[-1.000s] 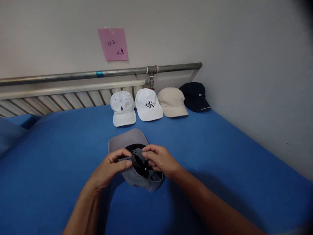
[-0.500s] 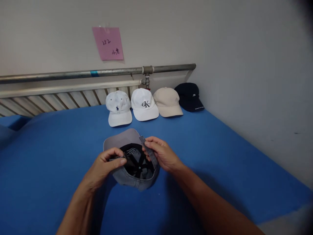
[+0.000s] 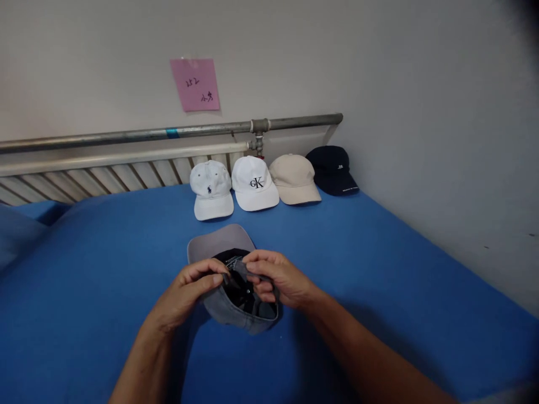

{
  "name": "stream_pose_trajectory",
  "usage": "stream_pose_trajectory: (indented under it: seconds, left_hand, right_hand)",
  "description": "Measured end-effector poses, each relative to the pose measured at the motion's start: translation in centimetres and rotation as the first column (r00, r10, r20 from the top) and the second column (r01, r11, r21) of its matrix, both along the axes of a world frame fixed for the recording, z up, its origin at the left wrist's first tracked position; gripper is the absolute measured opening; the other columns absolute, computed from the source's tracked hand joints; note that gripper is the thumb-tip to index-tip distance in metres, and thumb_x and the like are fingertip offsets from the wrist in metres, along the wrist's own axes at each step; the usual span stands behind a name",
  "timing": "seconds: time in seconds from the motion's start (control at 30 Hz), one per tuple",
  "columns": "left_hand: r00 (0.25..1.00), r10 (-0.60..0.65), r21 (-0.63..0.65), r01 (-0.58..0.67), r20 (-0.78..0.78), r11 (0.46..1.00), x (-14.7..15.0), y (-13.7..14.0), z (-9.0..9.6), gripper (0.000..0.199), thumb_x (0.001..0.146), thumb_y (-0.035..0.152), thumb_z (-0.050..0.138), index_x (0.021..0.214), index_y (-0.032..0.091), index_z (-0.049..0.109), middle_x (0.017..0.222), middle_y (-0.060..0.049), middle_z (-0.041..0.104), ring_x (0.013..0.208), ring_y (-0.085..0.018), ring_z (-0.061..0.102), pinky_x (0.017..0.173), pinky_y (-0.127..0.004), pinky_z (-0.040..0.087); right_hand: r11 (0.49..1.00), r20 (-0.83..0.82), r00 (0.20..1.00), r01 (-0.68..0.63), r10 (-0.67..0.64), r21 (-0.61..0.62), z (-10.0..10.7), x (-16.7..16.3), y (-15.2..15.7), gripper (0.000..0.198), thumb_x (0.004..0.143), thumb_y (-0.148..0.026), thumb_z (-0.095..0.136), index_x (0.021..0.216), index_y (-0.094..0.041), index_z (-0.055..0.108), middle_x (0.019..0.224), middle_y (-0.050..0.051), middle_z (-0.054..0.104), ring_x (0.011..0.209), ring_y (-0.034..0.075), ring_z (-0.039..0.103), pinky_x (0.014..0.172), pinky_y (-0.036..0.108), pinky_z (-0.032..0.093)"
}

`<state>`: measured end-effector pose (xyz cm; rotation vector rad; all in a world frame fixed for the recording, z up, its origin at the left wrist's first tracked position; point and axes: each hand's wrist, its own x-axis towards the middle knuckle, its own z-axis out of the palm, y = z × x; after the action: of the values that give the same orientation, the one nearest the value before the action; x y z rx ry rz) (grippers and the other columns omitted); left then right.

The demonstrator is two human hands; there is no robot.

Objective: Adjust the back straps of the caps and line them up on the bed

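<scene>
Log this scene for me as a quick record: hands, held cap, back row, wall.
Left hand: pinches the edge of the gray cap
Right hand: pinches the strap
Held cap: opening faces camera, brim points away from person
Back row, left to right: white cap with emblem, white cap with lettering, beige cap, black cap
Wall: pink note above metal pipe

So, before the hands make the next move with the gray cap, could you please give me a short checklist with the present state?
1. Left hand grips one side of the gray cap: ok.
2. Right hand holds the strap: ok.
3. Cap's inside faces the camera: ok.
4. Strap fastened across the opening: not ok, its end looks free.
5. Catch for the strap on the left side: cannot tell, the fingers cover that edge.
6. Row of four caps clear of both hands: ok.
</scene>
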<state>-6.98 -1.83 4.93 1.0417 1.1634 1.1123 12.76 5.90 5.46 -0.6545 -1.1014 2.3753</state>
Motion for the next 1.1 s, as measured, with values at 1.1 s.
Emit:
stream_pose_trajectory:
  seconds: [1.1]
  left_hand:
    - [0.997,-0.073,-0.018,0.073,0.021,0.997,0.03,0.3,-0.78,0.016,0.074,0.031,0.076,0.082,0.02,0.07,0.074,0.002,0.061,0.068,-0.008,0.052,0.064,-0.018,0.039]
  right_hand:
    - [0.96,0.151,0.948,-0.274,0.281,-0.063,-0.53,-0.59,0.16,0.019,0.065,-0.024,0.068,0.074,-0.017,0.052,0.051,-0.009,0.043,0.036,0.001,0.027,0.034,0.014,0.019]
